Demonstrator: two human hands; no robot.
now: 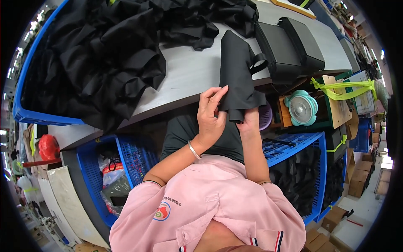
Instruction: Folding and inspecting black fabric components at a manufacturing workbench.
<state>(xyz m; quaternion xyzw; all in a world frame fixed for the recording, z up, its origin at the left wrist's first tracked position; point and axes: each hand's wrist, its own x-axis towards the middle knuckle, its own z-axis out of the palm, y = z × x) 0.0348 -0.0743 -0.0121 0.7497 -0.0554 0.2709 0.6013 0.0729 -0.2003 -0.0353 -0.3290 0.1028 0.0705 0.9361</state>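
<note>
Beside a blue crate [322,168] of black cloth [296,180], left hand [211,119] and right hand [250,119] clamp folded fabric [236,69].

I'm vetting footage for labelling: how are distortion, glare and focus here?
Head view: fisheye distortion bows the blue plastic crate rim, corners go black; head view: a white glare patch far right is blown out; head view: left hand and right hand look sharp, but the heaped black fabric loses detail in its darkest folds.
</note>
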